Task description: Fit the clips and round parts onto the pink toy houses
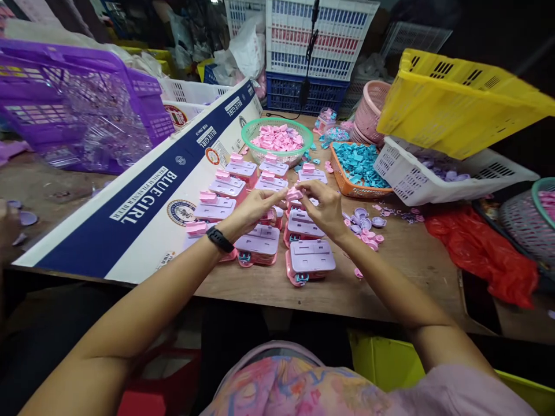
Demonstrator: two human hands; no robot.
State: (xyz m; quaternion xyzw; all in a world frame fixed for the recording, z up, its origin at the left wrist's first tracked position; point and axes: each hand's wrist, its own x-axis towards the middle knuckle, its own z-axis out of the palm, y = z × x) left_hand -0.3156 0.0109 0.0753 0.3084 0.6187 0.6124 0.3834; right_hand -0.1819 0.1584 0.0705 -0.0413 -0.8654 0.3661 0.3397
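My right hand (324,208) pinches a small pink plastic piece (294,194) between thumb and fingers. From the other side, my left hand (255,209), with a black band at the wrist, brings its fingertips to the same piece; its thumb is partly hidden. Below and around the hands stand several small boxes with lilac slotted lids and pink bases, such as the front right box (312,256) and the front left box (259,241). Teal clips show on the near boxes. Boxes in the left and back rows carry pink pieces, like this pink piece (208,197), on their lids.
Behind the boxes is a green basket (248,137) of pink pieces. An orange tray (353,189) holds teal parts, beside a white basket (403,182) and a tilted yellow crate (433,110). A printed cardboard sheet (143,202) leans left. Another person's hand (7,222) is at far left.
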